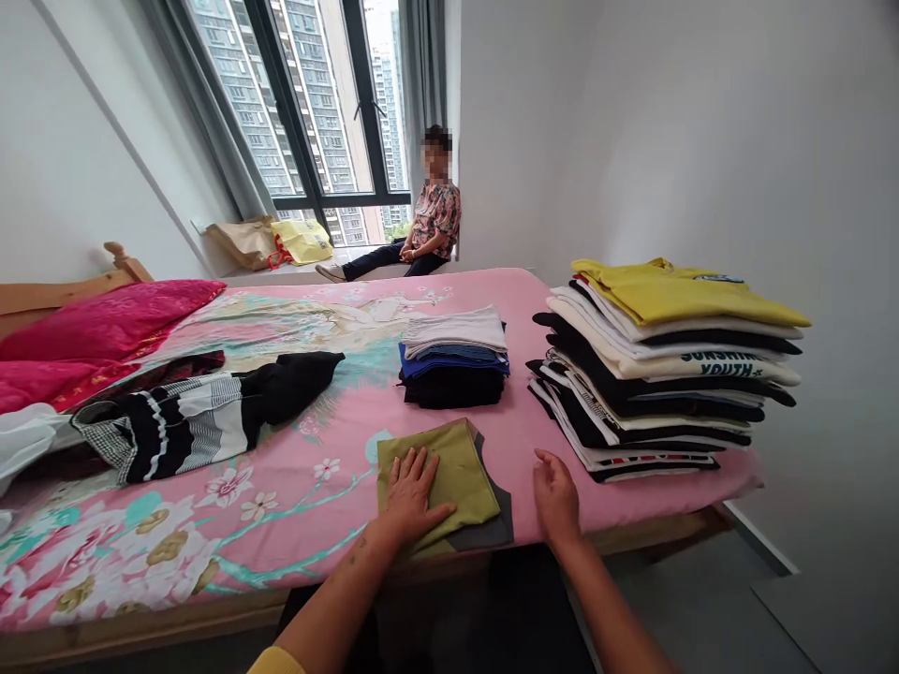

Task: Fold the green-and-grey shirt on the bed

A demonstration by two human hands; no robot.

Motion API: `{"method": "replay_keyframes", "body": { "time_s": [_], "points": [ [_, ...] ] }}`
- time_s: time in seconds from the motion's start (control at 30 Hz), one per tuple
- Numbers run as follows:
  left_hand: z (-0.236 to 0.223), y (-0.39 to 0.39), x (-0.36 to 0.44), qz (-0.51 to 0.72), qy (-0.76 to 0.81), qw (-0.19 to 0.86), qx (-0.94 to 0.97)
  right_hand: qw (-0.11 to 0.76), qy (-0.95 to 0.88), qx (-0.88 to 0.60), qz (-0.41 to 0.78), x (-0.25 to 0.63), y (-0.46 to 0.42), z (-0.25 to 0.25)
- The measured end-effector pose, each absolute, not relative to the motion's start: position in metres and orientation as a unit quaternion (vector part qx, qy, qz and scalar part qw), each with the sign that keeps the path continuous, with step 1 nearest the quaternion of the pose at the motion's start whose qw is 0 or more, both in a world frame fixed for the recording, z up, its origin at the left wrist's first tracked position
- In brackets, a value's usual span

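A folded olive-green garment (pixel 460 477) lies at the near edge of the bed, a dark grey part showing along its right side. My left hand (pixel 414 487) rests flat on its upper left area with the fingers spread. To the right of it, my right hand (pixel 557 493) is held apart from the cloth, fingers loosely bent and nothing seen in them. Just beyond the garment sits a small pile of folded clothes (pixel 456 360) in white, blue and black. On the right rises a tall stack of folded shirts (pixel 653 374) topped by a yellow shirt (pixel 685 292).
The bed (pixel 302 501) has a pink floral sheet. Loose black-and-white clothing (pixel 203 412) and a white cloth (pixel 28 435) lie at left, near magenta pillows (pixel 119 318). A person (pixel 432 220) sits on the window ledge, with a paper bag (pixel 243 243) and yellow bag (pixel 303 241) farther left.
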State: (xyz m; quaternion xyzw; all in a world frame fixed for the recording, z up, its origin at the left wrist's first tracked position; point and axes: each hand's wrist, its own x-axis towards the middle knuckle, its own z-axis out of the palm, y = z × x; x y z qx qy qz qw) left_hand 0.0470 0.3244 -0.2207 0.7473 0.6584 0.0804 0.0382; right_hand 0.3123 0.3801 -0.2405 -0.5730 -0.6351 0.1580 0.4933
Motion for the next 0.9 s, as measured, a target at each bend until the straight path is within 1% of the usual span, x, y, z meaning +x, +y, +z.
{"method": "replay_keyframes", "body": {
  "time_s": [0.03,0.1,0.2,0.3,0.4,0.47,0.57,0.7,0.8,0.9],
  "points": [
    [-0.218,0.324,0.047,0.078,0.657,0.043,0.748,0.509,-0.640,-0.545,0.184,0.300,0.374,-0.226],
    [-0.212,0.324,0.044,0.080,0.664,0.050,0.742,0.501,-0.698,-0.455,0.234,0.268,0.361,-0.198],
    [-0.205,0.328,0.036,0.079,0.689,0.062,0.717,0.417,-0.794,-0.358,0.259,0.214,0.352,-0.174],
    [-0.204,0.336,0.021,0.065,0.701,0.076,0.706,0.303,-0.857,-0.343,0.239,0.175,0.364,-0.181],
    [-0.212,0.341,-0.003,0.056,0.728,0.092,0.677,0.183,-0.875,-0.404,0.195,0.165,0.384,-0.207],
    [-0.221,0.343,-0.018,0.063,0.750,0.099,0.651,0.140,-0.863,-0.456,0.165,0.169,0.394,-0.226],
    [-0.231,0.343,-0.029,0.088,0.759,0.093,0.639,0.128,-0.856,-0.484,0.128,0.177,0.399,-0.246],
    [-0.227,0.331,-0.020,0.127,0.759,0.111,0.629,0.111,-0.861,-0.486,0.100,0.181,0.396,-0.251],
    [-0.225,0.303,-0.011,0.144,0.740,0.123,0.645,0.096,-0.861,-0.489,0.099,0.181,0.395,-0.251],
    [-0.233,0.260,-0.007,0.135,0.729,0.100,0.663,0.096,-0.862,-0.487,0.101,0.182,0.395,-0.253]
  ]
}}
